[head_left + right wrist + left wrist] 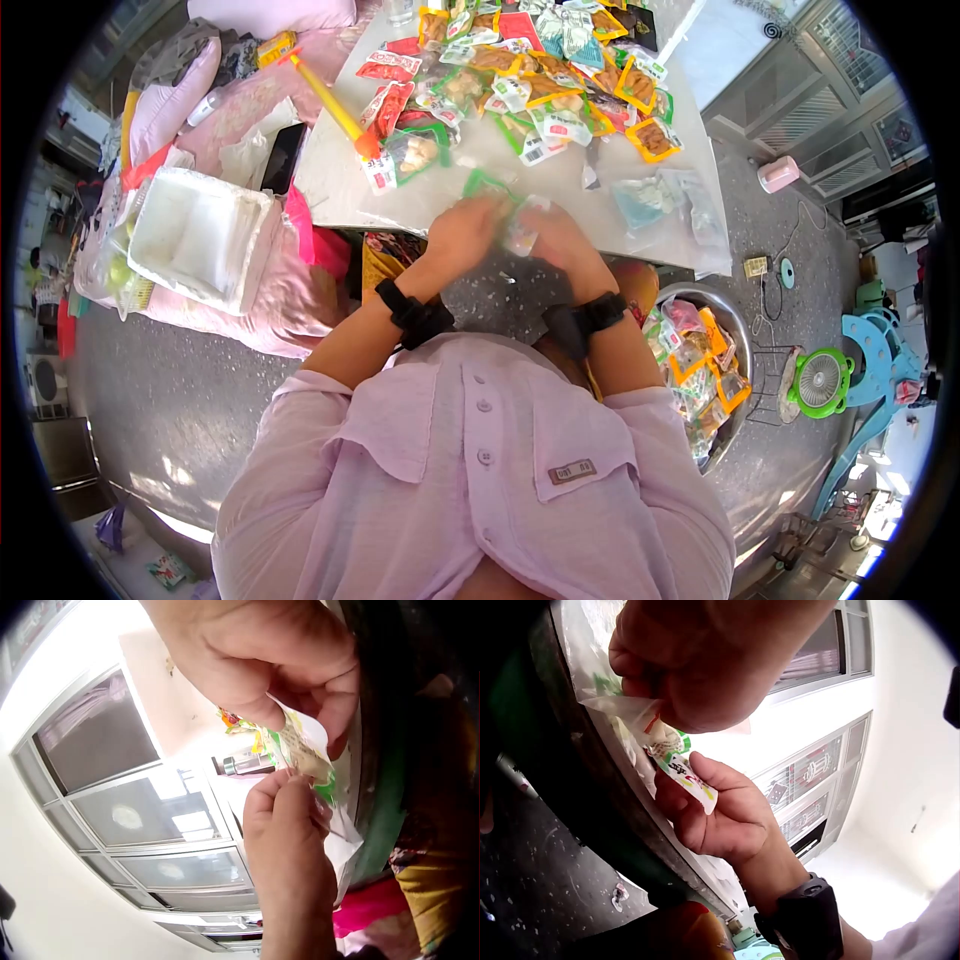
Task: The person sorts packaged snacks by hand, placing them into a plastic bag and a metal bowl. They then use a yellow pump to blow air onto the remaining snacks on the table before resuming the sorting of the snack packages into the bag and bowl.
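Note:
Over the near table edge, both hands hold one clear snack pouch (521, 232) with green trim and a white label. The left hand (465, 237) pinches one end of it, fingers curled against the thumb, as the right wrist view shows. At the other end the right hand (565, 240) grips the pouch between thumb and fingers; in the left wrist view its printed label (693, 785) lies along the thumb. Pale food shows inside the pouch (306, 759) between the hands. Ahead, a heap of snack packets (545, 85) in orange, green and red covers the table (330, 185).
A yellow stick with an orange end (335, 105) lies at the table's left. Teal-and-clear plastic bags (665, 205) lie at the right. A white foam box (195, 235) sits on the pink bedding. By the right leg stands a metal basin (742, 345) filled with packets.

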A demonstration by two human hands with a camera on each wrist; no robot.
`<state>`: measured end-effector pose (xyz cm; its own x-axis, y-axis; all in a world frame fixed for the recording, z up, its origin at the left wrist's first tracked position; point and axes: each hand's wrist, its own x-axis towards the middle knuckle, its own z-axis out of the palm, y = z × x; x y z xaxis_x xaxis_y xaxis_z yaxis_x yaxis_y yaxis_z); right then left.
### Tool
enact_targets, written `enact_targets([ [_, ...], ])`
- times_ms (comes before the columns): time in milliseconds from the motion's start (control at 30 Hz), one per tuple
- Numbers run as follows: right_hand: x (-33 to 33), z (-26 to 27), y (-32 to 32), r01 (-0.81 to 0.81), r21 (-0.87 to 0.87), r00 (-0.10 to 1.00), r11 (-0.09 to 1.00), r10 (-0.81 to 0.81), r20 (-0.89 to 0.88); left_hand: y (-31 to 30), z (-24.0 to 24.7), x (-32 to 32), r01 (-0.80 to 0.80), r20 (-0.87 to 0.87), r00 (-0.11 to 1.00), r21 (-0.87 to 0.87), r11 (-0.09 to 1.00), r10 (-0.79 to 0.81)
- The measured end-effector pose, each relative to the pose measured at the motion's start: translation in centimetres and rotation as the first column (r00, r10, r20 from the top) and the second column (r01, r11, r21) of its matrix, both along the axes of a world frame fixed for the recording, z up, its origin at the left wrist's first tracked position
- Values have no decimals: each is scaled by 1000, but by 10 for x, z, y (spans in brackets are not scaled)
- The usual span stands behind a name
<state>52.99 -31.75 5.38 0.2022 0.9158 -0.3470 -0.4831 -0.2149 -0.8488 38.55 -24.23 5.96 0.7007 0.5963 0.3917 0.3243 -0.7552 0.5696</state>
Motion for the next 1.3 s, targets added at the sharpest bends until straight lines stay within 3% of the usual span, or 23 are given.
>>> enact_targets([
  [67,1,32,-5,-65,-260,932,963,152,330,-5,5,-1,28,-3,1000,5,1000,-28],
  [167,19,13,-4,-63,-192,913,979,135,386,-9,7,1,48,-8,999,-20,999,-48],
  [267,19,-22,8,76,144,996,987,-67,-66,-10,2,7,59,38,998,-13,998,-58],
  [367,13,-16,12,58,120,976,991,-32,-214,-2,-12,15,61,67,996,28,998,-62],
  [467,18,-5,4,61,139,975,988,-29,-220,1,-10,15,58,30,998,21,998,-58],
  [500,14,8,2,-11,17,1000,1000,11,0,0,-4,13,51,24,998,3,999,-51],
  [567,6,34,-3,-67,-254,898,965,169,406,1,-1,12,50,5,999,4,999,-50],
  [667,8,22,0,6,-73,976,997,10,218,0,2,15,75,-50,996,18,997,-74],
  [767,9,19,6,-83,-174,963,981,125,241,-6,11,16,110,-68,991,-17,994,-111],
  [867,18,-27,16,48,143,994,989,-33,-107,-7,9,17,163,-9,986,-19,986,-164],
  [933,18,-44,17,-34,375,950,926,-87,300,-7,14,14,177,-60,982,-45,983,-180],
  [1000,23,-48,16,-191,430,763,883,-143,631,-6,9,15,174,-57,983,-37,984,-176],
  [1033,29,-45,14,-264,378,634,887,-136,762,-5,7,15,173,-55,983,-33,984,-174],
  [1100,29,-34,12,-132,299,740,945,-106,664,-5,8,12,187,19,982,-27,982,-186],
  [1133,21,-16,11,49,214,913,976,-130,385,-3,8,9,192,56,980,-24,981,-191],
  [1167,16,-7,11,191,71,978,979,-196,69,1,6,5,154,69,986,-20,988,-152],
  [1267,23,-20,16,258,1,952,966,-255,172,30,-19,-18,-28,114,993,16,999,26],
  [1300,25,-20,16,251,-8,917,968,-235,322,42,-29,-29,-134,137,982,42,990,127],
])
